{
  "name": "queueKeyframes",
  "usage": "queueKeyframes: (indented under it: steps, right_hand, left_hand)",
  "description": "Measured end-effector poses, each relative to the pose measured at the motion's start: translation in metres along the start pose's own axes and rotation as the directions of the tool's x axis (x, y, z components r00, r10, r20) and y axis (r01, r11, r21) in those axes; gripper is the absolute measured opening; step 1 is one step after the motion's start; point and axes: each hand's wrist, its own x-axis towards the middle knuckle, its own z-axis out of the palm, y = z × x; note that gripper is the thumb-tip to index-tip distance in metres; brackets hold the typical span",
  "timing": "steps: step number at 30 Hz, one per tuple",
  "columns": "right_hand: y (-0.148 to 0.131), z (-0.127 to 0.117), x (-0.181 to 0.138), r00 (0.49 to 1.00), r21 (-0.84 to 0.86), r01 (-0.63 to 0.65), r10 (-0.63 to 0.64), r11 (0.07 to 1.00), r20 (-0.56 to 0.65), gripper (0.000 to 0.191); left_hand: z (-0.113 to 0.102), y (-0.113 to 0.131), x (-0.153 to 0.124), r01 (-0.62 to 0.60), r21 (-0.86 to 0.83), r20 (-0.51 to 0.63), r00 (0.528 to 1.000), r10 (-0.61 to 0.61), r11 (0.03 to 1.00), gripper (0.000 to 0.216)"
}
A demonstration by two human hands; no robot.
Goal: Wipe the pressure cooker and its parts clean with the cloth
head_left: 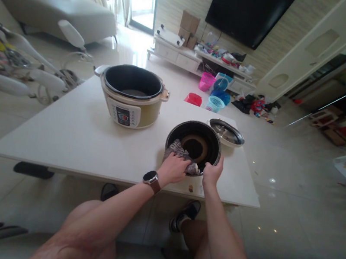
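Observation:
A dark round inner pot (197,130) is tilted toward me on the white table, with a brownish ring on its bottom. My right hand (212,171) is closed on the pot's near right rim. Over the near left rim, my left hand (173,168) presses a patterned grey-brown cloth (180,149) against the pot; its fingers are wrapped on the cloth. To the left stands the cream electric pressure cooker body (147,114), lidless, its control panel facing me. Its lid (226,133) lies underside up behind the pot, at the right.
The white table (69,139) has its near edge just before my knees. A small brown object (191,188) lies by that edge. Beyond are a pink basket (206,82), a light blue basket (215,104) and a red container (193,99) on the floor. A white swivel-armed stand crowds the left.

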Motion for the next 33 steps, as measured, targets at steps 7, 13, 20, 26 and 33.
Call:
queueKeyframes:
  steps: [7,13,20,26,33]
  right_hand:
    - [-0.017,0.024,0.01,0.984,0.315,0.178,-0.173,0.932,-0.045,0.077]
    - [-0.034,0.035,-0.001,0.955,0.404,0.28,-0.296,0.871,-0.024,0.08]
    - [-0.041,0.034,0.003,0.939,0.415,0.307,-0.345,0.856,0.016,0.078]
    - [-0.036,0.025,0.022,0.934,0.449,0.274,-0.346,0.851,0.086,0.073]
    - [-0.031,0.019,0.041,0.958,0.442,0.177,-0.256,0.879,0.127,0.067]
  left_hand:
    - [-0.011,-0.01,0.011,-0.031,0.603,0.086,0.996,-0.026,0.797,0.037]
    - [-0.013,-0.016,0.027,0.019,0.736,0.113,0.982,-0.151,0.676,0.051]
    - [-0.001,-0.019,0.022,-0.032,0.291,0.208,0.978,-0.031,0.956,0.05]
    - [-0.019,-0.021,0.017,-0.127,0.655,0.295,0.95,-0.098,0.745,0.053]
    - [-0.014,-0.022,0.014,-0.205,0.765,0.284,0.958,-0.034,0.611,0.049]
